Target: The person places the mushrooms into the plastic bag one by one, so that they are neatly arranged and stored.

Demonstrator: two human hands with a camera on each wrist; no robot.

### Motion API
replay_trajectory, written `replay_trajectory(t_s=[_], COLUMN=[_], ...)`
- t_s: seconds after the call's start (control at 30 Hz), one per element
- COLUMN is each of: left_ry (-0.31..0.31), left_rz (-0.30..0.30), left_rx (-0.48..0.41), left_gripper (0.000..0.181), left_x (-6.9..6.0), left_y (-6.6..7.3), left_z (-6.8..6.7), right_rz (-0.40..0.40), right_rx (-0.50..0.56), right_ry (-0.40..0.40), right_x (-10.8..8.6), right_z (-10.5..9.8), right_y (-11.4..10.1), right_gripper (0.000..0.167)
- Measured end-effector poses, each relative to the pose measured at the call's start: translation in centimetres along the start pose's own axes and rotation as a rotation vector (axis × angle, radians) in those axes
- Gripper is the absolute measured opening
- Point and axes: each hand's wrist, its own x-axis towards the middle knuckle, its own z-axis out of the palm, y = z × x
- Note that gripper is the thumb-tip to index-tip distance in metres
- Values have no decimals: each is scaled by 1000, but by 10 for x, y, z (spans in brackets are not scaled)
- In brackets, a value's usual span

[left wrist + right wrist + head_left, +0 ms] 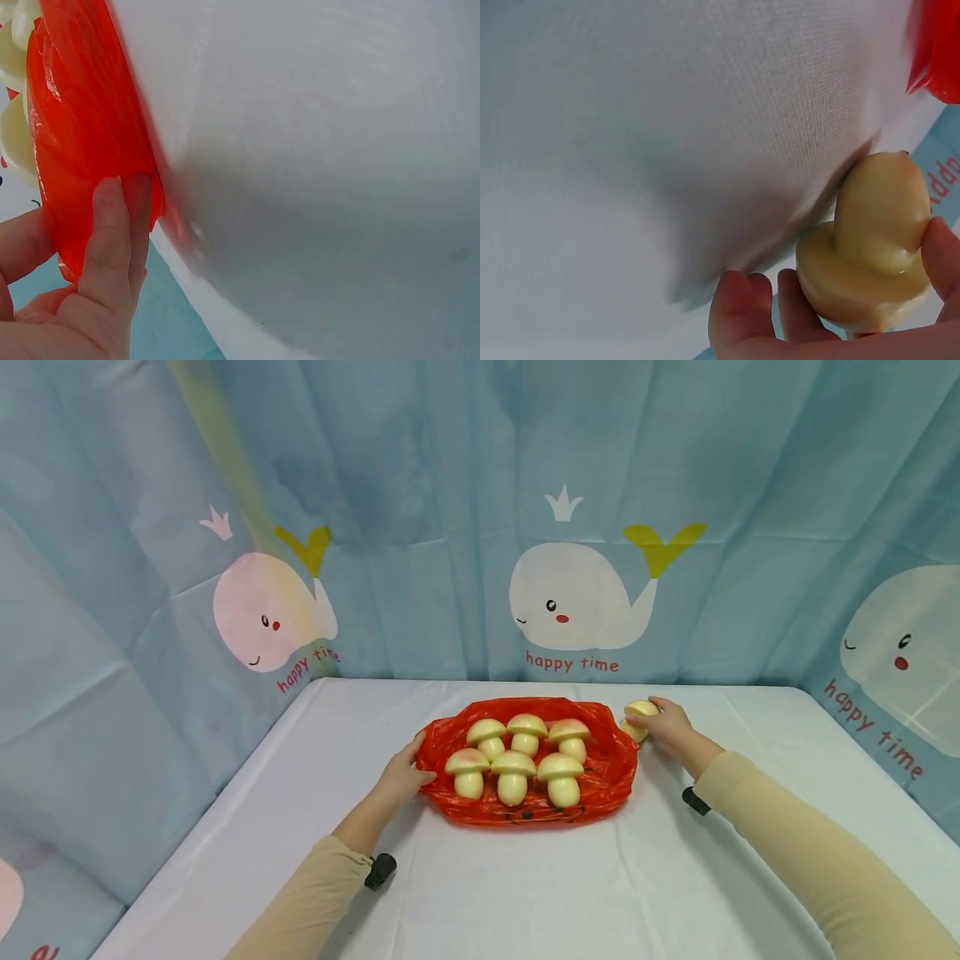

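A red plastic bag (525,817) lies spread open on the table, with several pale yellow toy mushrooms (512,787) standing in two rows inside it. My left hand (399,776) pinches the bag's left edge. In the left wrist view, its fingers (110,247) lie along the outside of the red plastic, with the thumb on the other side. Just right of the bag, my right hand (671,727) holds another toy mushroom (641,708). The right wrist view shows that mushroom (883,214) between thumb and fingers, its rounded stem and wider cap visible.
A white cloth (517,893) covers the table. Behind and at the sides hangs a light blue curtain (450,610) printed with whales. Dark wrist devices (381,870) show at both sleeves.
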Motion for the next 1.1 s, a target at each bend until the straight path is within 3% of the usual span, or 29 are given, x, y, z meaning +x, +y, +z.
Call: replay_trajectory(t_s=[0.4,0.63,0.87,1.1], left_ry=[2,1,0,3], left_rz=[9,19,12,17], left_rx=[2,2,-3,-13], left_gripper=[75,75,75,75], left_x=[1,-2,0,-1], left_y=[-1,1,0,0], left_z=[2,1,0,0], right_rz=[-37,-75,-24,-22], right_rx=[21,17,1,-1], right_ry=[49,44,22,49], right_x=[-4,-19,-35,-48], right_z=[-3,-12,-21,-23], right_y=[3,-3,-13,-20], right_gripper=[72,72,75,78])
